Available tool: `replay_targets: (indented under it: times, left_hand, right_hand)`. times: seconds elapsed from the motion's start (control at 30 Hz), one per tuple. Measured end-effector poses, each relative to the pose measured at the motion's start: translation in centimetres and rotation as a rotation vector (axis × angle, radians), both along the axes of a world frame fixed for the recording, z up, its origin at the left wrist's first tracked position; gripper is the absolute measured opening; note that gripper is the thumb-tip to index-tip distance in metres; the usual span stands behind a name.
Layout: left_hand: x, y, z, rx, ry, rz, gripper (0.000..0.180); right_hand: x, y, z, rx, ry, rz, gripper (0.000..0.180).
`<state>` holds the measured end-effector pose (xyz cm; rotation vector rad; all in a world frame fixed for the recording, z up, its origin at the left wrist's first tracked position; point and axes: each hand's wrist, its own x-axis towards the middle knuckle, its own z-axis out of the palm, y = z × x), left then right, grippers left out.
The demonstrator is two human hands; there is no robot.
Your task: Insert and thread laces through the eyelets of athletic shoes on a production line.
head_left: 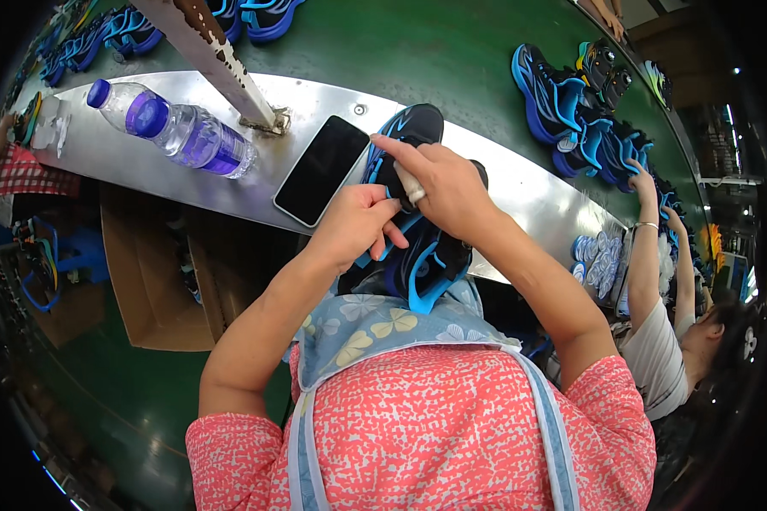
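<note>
Far L edge: co-worker in red/white checked garment (34, 175), partly cut off by the fisheye rim.
Upper L sneakers: row of black/blue sneakers (132, 32) on green counter (418, 47), behind the steel edge strip (268, 94).
Box: open cardboard box (158, 285), below the strip, L of wearer.
Bottles: clear plastic w/ purple caps, lying on the strip; rear one (121, 95) mostly hidden behind front one (204, 143), which has a purple label.
Post: chipped, rusty metal post (209, 55), foot on the strip betw. bottles & phone.
Phone: smartphone (324, 170), dark screen up, white rim, at an angle on the strip, just L of the sneakers in hand.
L hand: left hand (356, 226) over near part of the sneakers; grip half curled, fingers bent; can't tell if it has hold of anything.
Work sneakers: black/blue sneakers (419, 126), prob. 2, under both hands, toe on strip, blue collar twd the apron (375, 332).
R hand: right hand (452, 187) over sneakers; index straight, tip by phone's upper R corner, other fingers bent, pale wrap (410, 183) on one; grip's hold hidden, can't tell.
R side: more blue/black sneakers (541, 102) on green top; co-worker's hand (643, 180) at that row.
</note>
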<state>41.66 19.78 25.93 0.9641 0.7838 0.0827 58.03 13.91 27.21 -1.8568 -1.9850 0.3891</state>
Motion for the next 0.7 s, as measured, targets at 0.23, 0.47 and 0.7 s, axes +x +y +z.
replay_targets:
  times: [0.23,0.47,0.7]
  left_hand:
    - [0.1,0.2,-0.2,0.016,0.011,0.017,0.015]
    - [-0.1,0.1,-0.4,-0.013,-0.013,0.017,0.016]
    - [-0.3,0.3,-0.7,-0.016,-0.016,0.019,0.015]
  right_hand:
    - [0.0,0.3,0.1,0.108,0.021,0.054,0.056]
    - [0.0,-0.1,1.9,0.091,-0.054,0.069,0.055]
    - [0.0,0.5,1.9,0.047,0.039,0.044,0.055]
